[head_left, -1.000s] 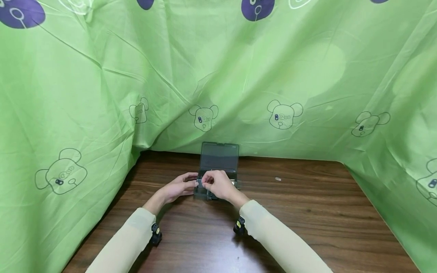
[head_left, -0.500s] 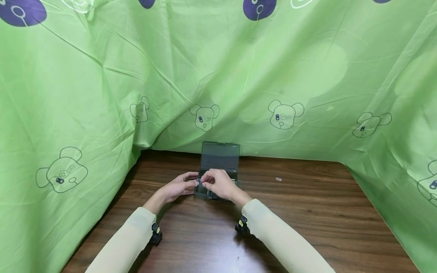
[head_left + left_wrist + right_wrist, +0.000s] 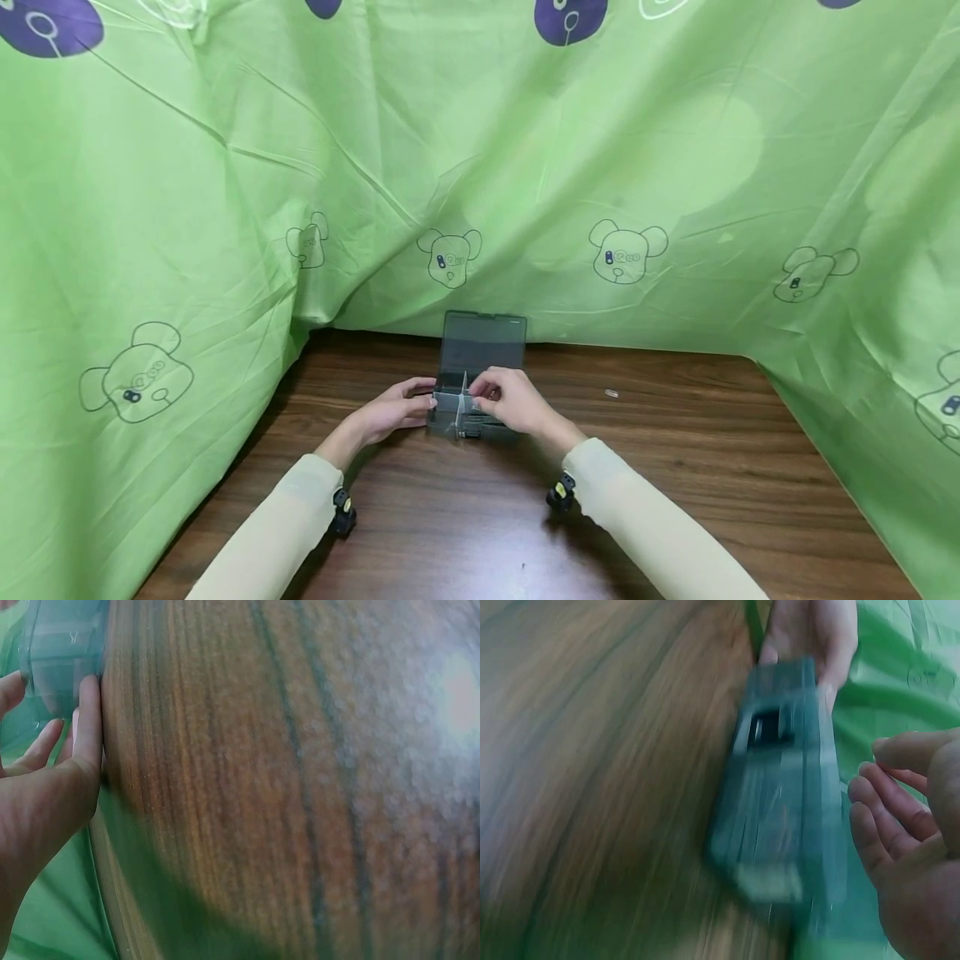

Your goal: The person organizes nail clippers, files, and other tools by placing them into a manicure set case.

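Note:
A dark see-through plastic storage box (image 3: pixel 442 423) sits near the back of the table, its lid (image 3: pixel 483 342) standing raised behind it. Clear dividers (image 3: pixel 462 398) are in its compartments, one rising above the rim. My left hand (image 3: pixel 390 410) grips the box's left end, thumb on the rim and other fingers along the side, as the left wrist view also shows. Over the box's right half is my right hand (image 3: pixel 517 404), thumb and index fingertips close together beside the raised divider. In the right wrist view, its loosely bent fingers (image 3: pixel 889 802) show nothing between them.
A small clear piece (image 3: pixel 611 393) lies on the brown wood-grain table (image 3: pixel 660 467), right of the box. Green printed cloth (image 3: pixel 540 183) hangs behind the table and along both sides, close behind the raised lid.
My right hand has moved right from the left compartments, uncovering the dividers and the box's front latch. My left hand stays at the box's left end.

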`<state>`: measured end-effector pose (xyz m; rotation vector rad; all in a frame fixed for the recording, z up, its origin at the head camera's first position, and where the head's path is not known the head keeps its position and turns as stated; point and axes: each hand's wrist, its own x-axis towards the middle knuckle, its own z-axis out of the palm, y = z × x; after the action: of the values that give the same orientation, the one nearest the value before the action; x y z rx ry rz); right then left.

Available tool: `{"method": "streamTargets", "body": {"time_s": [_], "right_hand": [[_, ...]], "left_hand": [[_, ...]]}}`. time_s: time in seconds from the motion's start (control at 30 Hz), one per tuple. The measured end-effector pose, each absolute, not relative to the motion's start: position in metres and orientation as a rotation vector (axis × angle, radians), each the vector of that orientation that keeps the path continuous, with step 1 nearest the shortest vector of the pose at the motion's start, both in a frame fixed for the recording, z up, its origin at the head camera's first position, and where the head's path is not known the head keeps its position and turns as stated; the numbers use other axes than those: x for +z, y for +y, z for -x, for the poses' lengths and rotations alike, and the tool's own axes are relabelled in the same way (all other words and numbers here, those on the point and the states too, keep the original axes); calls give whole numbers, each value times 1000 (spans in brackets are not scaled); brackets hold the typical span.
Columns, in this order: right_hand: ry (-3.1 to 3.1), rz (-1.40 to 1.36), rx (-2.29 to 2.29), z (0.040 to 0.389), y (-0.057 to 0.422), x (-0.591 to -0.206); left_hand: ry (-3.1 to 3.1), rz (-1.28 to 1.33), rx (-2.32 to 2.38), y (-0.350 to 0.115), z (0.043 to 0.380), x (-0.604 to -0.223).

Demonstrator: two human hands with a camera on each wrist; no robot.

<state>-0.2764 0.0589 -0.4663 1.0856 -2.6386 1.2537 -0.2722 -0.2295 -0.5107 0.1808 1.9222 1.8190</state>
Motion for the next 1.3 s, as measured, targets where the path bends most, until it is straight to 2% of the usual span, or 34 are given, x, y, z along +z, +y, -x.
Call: {"method": "streamTargets", "body": {"time_s": [0.5, 0.8, 1.03, 1.3], "right_hand": [[-2694, -725, 1108, 294, 180, -489], [-2736, -527, 1004, 309, 237, -505], [-2820, -417, 921, 314, 264, -517], [-2819, -417, 873, 316, 275, -526]], "left_hand": [[1940, -195, 1821, -233, 271, -510], [1939, -194, 1815, -232, 271, -513], [1941, -197, 1806, -231, 271, -512], [1944, -198, 1804, -231, 271, -513]]}}
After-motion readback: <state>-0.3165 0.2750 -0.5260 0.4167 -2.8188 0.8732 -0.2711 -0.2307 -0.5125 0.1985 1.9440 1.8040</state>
